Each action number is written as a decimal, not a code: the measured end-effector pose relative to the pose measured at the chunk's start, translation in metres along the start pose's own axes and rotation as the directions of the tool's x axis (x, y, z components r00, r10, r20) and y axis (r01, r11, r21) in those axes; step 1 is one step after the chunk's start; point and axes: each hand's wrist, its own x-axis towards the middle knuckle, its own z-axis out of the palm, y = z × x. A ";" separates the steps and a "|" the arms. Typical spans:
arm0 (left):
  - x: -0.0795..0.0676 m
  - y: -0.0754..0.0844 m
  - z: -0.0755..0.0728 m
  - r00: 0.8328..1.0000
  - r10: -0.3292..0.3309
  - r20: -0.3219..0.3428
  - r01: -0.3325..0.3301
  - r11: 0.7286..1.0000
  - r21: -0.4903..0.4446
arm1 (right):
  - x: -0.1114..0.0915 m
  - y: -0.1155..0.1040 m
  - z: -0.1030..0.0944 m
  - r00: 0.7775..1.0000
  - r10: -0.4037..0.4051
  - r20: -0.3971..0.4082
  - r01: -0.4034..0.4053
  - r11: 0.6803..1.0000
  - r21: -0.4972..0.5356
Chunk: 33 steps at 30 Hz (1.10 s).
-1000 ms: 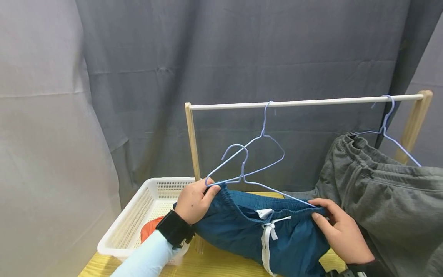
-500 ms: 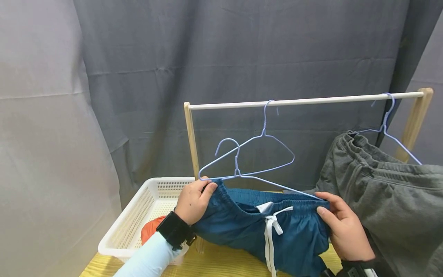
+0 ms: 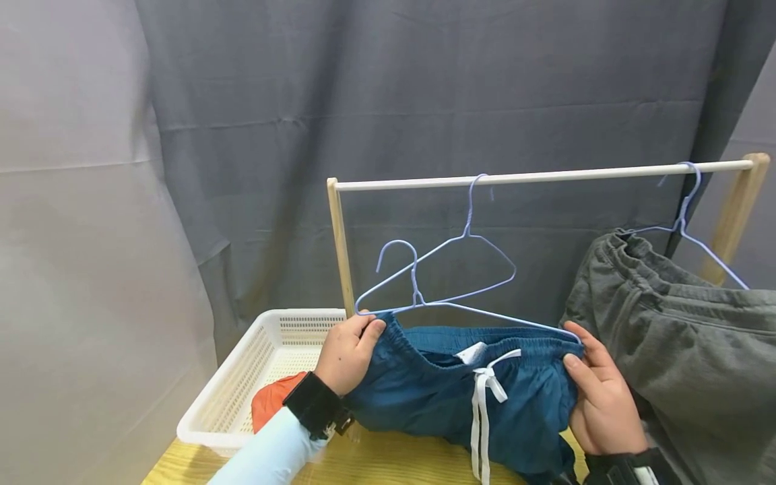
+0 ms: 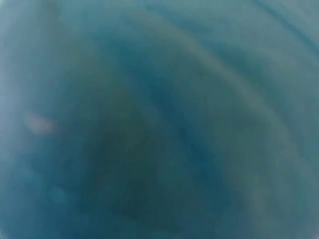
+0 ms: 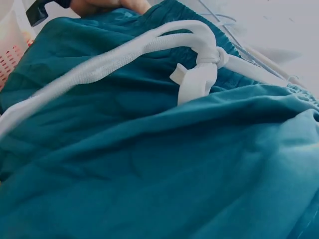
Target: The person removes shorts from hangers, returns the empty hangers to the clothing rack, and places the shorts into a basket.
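Blue drawstring shorts (image 3: 436, 404) with a white tied cord (image 3: 481, 404) are stretched between both hands in the head view. A lilac wire hanger (image 3: 485, 314) runs along their waistband, its hook standing up at the left. My left hand (image 3: 347, 353) pinches the waistband's left corner near that end of the hanger. My right hand (image 3: 606, 397) pinches the right corner, fingers behind and thumb in front, at the hanger's right end. Blurred blue cloth (image 4: 189, 129) fills the left wrist view. In the right wrist view the shorts' front (image 5: 149, 149) and bow (image 5: 202, 69) show close up.
A white rail (image 3: 545, 177) on wooden posts stands behind, bearing a bare lilac hanger (image 3: 469, 215) and grey sweatpants (image 3: 685, 337) on another hanger (image 3: 684, 215) at right. A white plastic basket (image 3: 203, 411) with orange cloth (image 3: 273, 397) sits left on the wooden table (image 3: 388, 458).
The held hanger's hook has risen slightly and shifted left. My right hand has moved a little right and turned more upright, with the waistband pulled wider; the left hand keeps its grip.
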 end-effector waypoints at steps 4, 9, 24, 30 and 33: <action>-0.001 0.000 0.002 1.000 0.002 -0.001 -0.002 1.000 -0.007 | 0.000 0.001 -0.002 0.999 0.039 -0.027 -0.041 0.997 -0.063; -0.002 0.000 0.004 1.000 0.020 -0.010 -0.020 1.000 0.001 | -0.002 0.003 -0.006 0.996 0.083 -0.027 -0.087 0.985 -0.149; -0.002 0.004 0.012 1.000 0.026 0.006 -0.026 1.000 -0.006 | -0.003 0.006 -0.002 0.994 0.103 0.038 -0.100 0.993 -0.069; -0.004 0.007 0.014 0.998 0.048 0.039 -0.046 0.998 -0.032 | -0.005 0.012 0.004 0.981 0.187 0.056 -0.179 0.975 -0.131; -0.004 0.008 0.013 0.998 0.047 0.038 -0.046 0.999 -0.018 | -0.005 0.014 0.005 0.982 0.187 0.017 -0.181 0.968 -0.171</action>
